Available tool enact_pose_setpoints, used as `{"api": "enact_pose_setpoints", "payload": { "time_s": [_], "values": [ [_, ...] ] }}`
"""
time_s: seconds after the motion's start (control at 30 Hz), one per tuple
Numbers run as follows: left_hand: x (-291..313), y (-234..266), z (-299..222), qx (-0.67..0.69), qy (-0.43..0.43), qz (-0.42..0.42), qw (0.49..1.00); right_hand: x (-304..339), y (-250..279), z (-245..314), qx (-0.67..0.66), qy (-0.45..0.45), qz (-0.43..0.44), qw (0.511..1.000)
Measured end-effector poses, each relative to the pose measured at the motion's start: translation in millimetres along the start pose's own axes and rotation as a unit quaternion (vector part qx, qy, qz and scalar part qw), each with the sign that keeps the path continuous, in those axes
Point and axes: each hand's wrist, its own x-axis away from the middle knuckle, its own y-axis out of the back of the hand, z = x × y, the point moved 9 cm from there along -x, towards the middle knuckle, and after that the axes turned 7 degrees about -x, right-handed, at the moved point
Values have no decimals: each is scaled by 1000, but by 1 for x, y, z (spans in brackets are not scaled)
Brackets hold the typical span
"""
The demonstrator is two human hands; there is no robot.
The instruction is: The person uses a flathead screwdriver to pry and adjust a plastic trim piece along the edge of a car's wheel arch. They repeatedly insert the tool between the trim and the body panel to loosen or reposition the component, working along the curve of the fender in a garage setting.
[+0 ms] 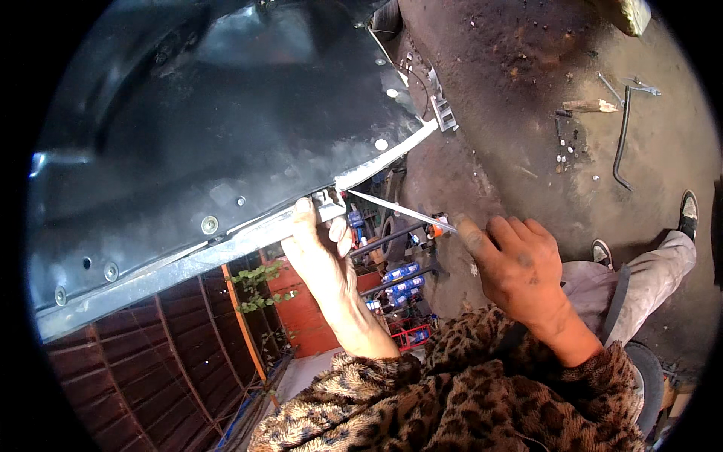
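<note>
A large dark panel (173, 143) with round fasteners fills the upper left, bordered by a pale metal edge strip (158, 271). My left hand (320, 248) is closed around the strip's end, thumb on top and fingers curled underneath beside a small metal bracket (328, 205). From the right, my right hand (516, 264) is closed on a long thin metal tool (399, 209); its handle is hidden in my fist, so its kind is unclear. The tool's tip is at or very near the gap by the bracket. A curved whitish edge piece (388, 158) continues beyond it.
On the dirty floor at right lie a bent black bar (623, 139), a piece of wood (590, 106) and small scattered bits. A person's legs (651, 275) show at right. Behind my left forearm are blue bottles (403, 285), a red panel (305, 309) and a leafy plant (260, 282).
</note>
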Motion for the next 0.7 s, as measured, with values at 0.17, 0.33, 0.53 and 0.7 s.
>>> {"api": "enact_pose_setpoints", "payload": {
  "time_s": [0.17,0.33,0.53,0.7],
  "values": [
    [-5,-10,6,6,-27,43,999,-5,3,6,-3,-3,3,1000],
    [-5,-7,10,-4,-46,33,998,-9,1,16,9,4,-3,1000],
    [-5,-11,12,-10,-66,53,996,-23,10,25,90,9,30,995],
    [-10,4,22,-59,-79,2,995,-33,15,34,131,25,27,991]
  ]
}}
